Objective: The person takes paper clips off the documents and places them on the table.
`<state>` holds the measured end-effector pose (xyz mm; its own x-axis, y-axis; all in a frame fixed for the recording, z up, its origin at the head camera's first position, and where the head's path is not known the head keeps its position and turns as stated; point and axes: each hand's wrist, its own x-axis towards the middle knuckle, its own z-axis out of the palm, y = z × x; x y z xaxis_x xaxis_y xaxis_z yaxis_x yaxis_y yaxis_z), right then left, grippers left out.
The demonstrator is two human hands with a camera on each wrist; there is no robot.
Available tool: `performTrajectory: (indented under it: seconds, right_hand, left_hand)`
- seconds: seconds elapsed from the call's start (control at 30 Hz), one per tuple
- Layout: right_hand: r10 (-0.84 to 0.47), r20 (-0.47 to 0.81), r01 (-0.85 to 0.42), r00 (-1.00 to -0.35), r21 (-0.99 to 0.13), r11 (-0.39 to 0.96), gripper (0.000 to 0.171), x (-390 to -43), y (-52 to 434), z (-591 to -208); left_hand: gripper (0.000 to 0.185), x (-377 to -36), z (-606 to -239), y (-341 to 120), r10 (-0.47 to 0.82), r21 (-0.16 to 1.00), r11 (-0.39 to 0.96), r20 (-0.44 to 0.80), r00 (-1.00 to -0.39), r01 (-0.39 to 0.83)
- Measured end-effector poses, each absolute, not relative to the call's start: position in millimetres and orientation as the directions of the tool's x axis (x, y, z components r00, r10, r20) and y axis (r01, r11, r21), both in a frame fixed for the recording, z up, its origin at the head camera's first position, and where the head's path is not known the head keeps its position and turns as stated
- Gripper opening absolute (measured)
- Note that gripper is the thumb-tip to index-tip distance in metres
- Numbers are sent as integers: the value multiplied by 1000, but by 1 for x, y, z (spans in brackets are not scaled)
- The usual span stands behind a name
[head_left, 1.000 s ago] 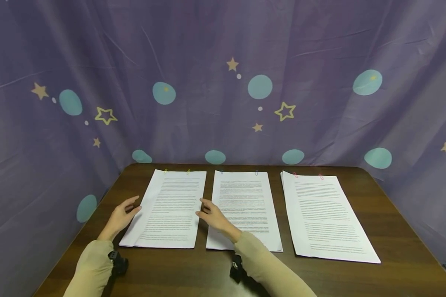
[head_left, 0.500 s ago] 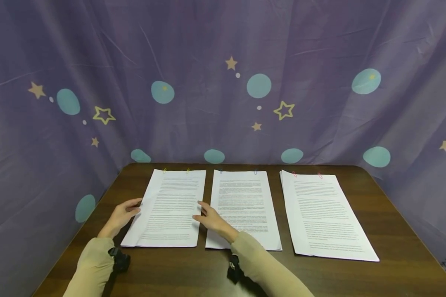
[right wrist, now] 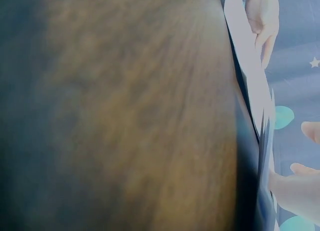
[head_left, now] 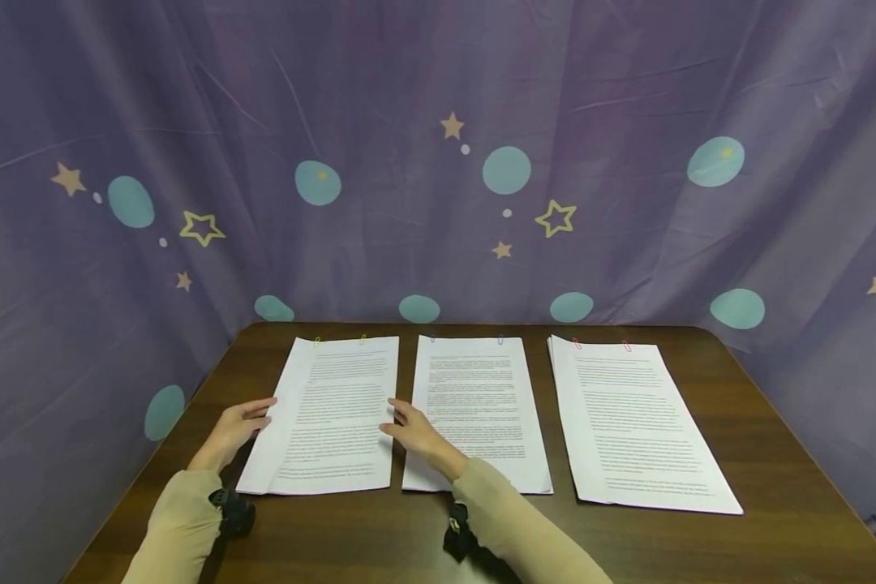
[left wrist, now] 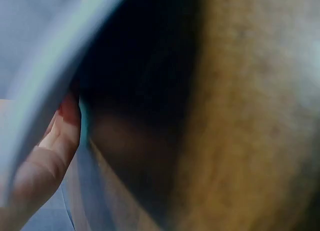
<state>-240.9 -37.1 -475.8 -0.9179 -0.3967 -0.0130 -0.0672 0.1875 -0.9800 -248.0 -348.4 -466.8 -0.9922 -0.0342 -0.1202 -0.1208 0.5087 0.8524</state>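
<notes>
Both hands [head_left: 242, 423] [head_left: 411, 430] touch the left paper stack's [head_left: 332, 414] side edges.

Head view dim, even; wrist views blurred.

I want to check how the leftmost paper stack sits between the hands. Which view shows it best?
The head view: the whole leftmost paper stack shows there, one hand at each side. Both wrist views catch only blurred edges.

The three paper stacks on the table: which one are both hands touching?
The left stack, the one with yellow clips at its top edge. The left hand is at its left edge and the right hand at its right edge; the other two stacks lie untouched.
</notes>
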Motion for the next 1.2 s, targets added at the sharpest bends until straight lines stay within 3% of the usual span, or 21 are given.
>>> performTrajectory:
  seconds: [0.37,0.6,0.87,0.97,1.2]
  right_hand:
    - [-357,-2,-52,-934,-988,143,46,-239,-37,-471]
    - [-336,40,-78,-941,-992,98,42,-222,-28,-437]
    - [-279,25,-45,-960,-997,68,38,-241,-16,-455]
    - [-269,7,-19,-963,-999,41,36,-242,-9,-452]
    - [-252,22,-12,-967,-999,-40,33,-237,13,-443]
  left_hand:
    - [45,-240,-462,-353,-81,904,406,-110,-991,-134]
    - [41,-229,-454,-353,-111,961,261,-67,-992,-94]
    - [34,-218,-450,-342,-79,993,115,-27,-997,-36]
    - [35,-216,-448,-333,-61,993,113,-10,-998,-16]
    - [36,-223,-467,-325,38,997,-44,68,-997,66]
